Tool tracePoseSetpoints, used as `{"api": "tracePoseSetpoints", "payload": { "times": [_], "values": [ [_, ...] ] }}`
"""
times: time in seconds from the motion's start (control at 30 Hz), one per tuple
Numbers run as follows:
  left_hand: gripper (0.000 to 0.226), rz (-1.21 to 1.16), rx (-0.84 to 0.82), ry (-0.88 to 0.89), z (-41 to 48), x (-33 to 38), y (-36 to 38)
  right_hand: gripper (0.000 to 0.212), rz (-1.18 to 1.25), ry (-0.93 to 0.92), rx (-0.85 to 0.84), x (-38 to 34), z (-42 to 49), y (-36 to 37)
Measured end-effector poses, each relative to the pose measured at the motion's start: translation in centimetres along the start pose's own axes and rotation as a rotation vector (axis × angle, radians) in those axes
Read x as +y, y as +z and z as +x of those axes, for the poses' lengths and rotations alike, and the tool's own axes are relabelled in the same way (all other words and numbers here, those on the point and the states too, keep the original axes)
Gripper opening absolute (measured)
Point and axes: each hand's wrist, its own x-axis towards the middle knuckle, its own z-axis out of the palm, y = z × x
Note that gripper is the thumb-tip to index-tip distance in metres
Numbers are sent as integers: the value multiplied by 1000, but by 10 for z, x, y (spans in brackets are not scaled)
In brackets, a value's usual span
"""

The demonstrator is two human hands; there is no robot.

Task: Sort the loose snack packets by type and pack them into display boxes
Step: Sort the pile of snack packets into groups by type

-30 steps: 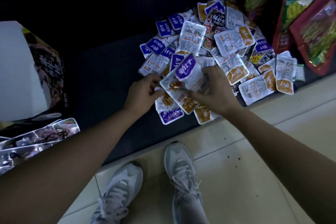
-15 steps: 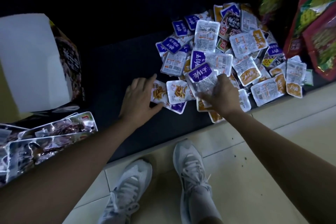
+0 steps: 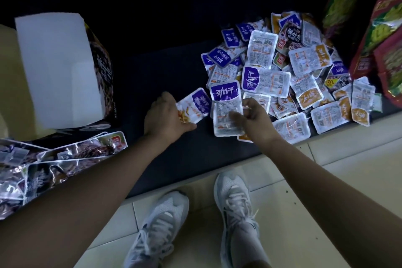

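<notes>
Left hand (image 3: 165, 116) is gripping a purple-and-white plastic snack packet (image 3: 195, 105); right hand (image 3: 255, 118) is pinching a white label-side-up packet (image 3: 226, 113) beside the loose packet pile (image 3: 304, 65).

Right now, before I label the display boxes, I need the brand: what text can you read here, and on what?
"劲仔": purple packet, upside down; same on other purple ones.
"10": yellow sticker in the pile; rest unclear.
"素": dark packet; rest unclear.
Too blurred: packet back print, box side, red bags.
</notes>
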Motion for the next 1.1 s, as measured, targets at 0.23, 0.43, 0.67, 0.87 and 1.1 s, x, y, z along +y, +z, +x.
{"api": "tracePoseSetpoints", "payload": {
  "times": [0.23,0.43,0.67,0.87,1.1],
  "values": [
    [49,-474,11,-248,2,-5,-1,26,-48,60,-35,0,13,37],
    [33,-733,-65,-294,10,1,8,29,-284,-171,-134,-19,20,64],
    [47,-442,192,-341,44,-9,-4,39,-446,-414,170,-22,29,28],
    [72,115,386,-148,48,-1,-3,70,-951,-255,357,-11,51,-19],
    [51,272,183,100,42,-13,11,68,-1029,-407,418,-14,54,-36]
  ]
}}
